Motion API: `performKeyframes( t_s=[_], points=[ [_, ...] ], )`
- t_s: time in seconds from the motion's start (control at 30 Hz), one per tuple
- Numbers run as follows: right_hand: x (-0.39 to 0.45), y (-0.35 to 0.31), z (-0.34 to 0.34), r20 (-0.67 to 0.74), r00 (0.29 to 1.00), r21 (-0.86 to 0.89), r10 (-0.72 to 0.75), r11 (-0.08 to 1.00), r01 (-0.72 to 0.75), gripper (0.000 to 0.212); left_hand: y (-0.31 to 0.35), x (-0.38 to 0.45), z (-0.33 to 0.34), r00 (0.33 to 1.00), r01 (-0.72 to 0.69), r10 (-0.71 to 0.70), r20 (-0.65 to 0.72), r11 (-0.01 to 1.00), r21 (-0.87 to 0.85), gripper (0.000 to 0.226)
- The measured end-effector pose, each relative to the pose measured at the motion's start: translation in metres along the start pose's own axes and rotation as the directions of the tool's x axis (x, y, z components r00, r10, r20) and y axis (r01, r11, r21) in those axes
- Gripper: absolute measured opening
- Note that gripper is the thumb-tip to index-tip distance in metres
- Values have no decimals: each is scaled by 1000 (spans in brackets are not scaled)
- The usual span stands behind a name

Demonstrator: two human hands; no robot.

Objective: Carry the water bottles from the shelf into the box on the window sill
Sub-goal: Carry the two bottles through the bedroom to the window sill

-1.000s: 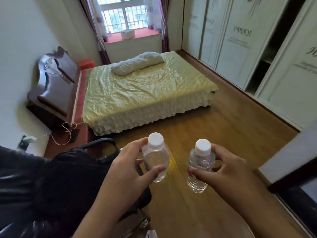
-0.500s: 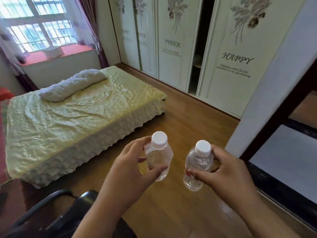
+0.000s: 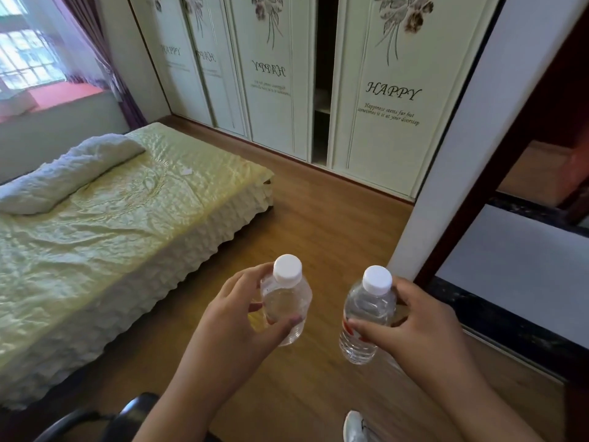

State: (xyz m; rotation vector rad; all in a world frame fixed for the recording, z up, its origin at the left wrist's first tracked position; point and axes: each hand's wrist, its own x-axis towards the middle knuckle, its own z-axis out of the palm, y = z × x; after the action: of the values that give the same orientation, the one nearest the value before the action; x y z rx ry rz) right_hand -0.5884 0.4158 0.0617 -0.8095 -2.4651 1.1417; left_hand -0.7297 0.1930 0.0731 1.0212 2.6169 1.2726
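Gripping one capped bottle each, left hand (image 3: 236, 327) and right hand (image 3: 411, 330) carry seemingly water-filled bottles.

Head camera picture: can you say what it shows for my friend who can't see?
Two hands each hold an upright, white-capped water bottle: left hand the left bottle, right hand the right bottle. Beyond lie a wooden floor, a bed and wardrobe doors.

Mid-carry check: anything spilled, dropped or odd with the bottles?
Nothing stands out. Left hand grips one capped bottle, right hand the other bottle; both upright, no water on the floor.
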Motion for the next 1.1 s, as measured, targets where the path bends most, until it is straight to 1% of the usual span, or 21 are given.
performKeyframes(
  t_s=[0.1, 0.3, 0.43, 0.6, 0.73, 0.97, 1.1],
  points=[
    [27, 4, -1, -1, 1000, -4, -7, 1000, 7, 70, 2, 22, 6, 1000, 11, -11, -6, 1000, 4, 78],
    [95, 9, -17, 11, 999, 8, -33, 999, 33, 84, 19, 83, 20, 999, 38, -39, -34, 999, -26, 74],
    [142, 13, -37, 20, 998, 14, -66, 998, 66, 87, 30, 124, 34, 997, 30, -31, -69, 999, -11, 76],
    [195, 20, -58, 16, 993, 0, -114, 993, 114, 83, 38, 162, 56, 994, 5, -3, -107, 1000, 14, 75],
    [234, 24, -68, 39, 990, -18, -134, 991, 135, 82, 36, 191, 76, 990, 19, -17, -139, 1000, 10, 76],
    [293, 16, -66, 50, 992, -37, -118, 992, 119, 78, 20, 250, 86, 993, 25, -27, -114, 999, -20, 77],
    [332, 5, -52, 30, 995, -57, -96, 994, 97, 76, -2, 295, 82, 995, 31, -38, -94, 996, -79, 75]
  ],
)
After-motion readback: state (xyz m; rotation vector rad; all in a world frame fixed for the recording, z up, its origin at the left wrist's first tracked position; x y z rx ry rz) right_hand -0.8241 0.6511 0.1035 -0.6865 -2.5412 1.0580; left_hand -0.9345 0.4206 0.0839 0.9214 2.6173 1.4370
